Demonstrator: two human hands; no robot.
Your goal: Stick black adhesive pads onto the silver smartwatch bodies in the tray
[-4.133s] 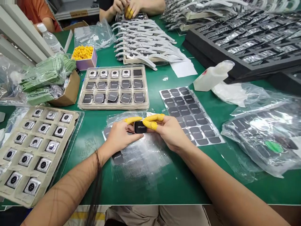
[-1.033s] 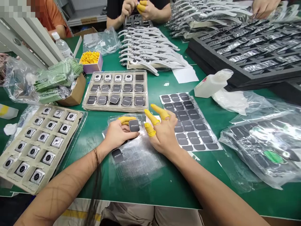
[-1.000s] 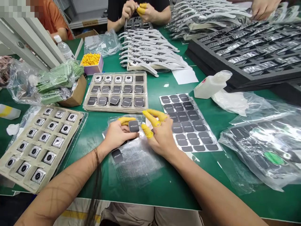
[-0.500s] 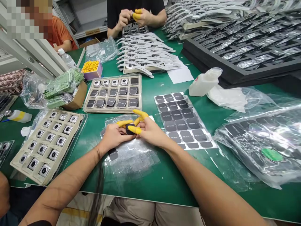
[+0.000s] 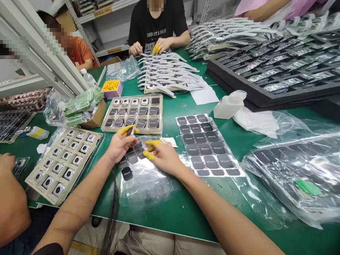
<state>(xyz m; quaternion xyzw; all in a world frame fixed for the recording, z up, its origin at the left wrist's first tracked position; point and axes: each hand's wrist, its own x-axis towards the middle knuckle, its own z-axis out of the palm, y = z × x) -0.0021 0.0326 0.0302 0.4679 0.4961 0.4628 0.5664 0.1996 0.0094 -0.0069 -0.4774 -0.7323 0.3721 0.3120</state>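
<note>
One green counter (image 5: 191, 219) carries the lot; taking the hands as the clock's centre, a big black foam tray (image 5: 265, 92) sits out at 2 o'clock; way too much glare in it for me to count the straps; the left-side tray (image 5: 41, 192) is at 9 o'clock, 15 pale watch cases in it, all backs up; the middle tray (image 5: 132, 132) is at roughly 12 o'clock, 15 pockets: 10 show dark printed faces, 4 show backs, and the last at its 2 o'clock corner is just dark, can't tell what's in there.

So that's 10 faces up vs 19 backs up; I'd call the middle tray about two-thirds dark-faced, the other one zero out of 15.

The sticker sheet (image 5: 198, 163) is at 3 o'clock, 18 dark squares, bottom 3 shorter; clear films (image 5: 148, 180) spread at 6 o'clock, too overlapped to count.

Two hands in the middle; right hand (image 5: 164, 156) has its grip released, thumb and finger apart over the films, nothing visible in it; left hand (image 5: 118, 147) pinches 1 small watch case (image 5: 130, 131), tilted, just beside the middle tray; 1 bottle (image 5: 228, 106) at 2 o'clock; 1 dark square (image 5: 126, 173) at 7 o'clock.
</note>
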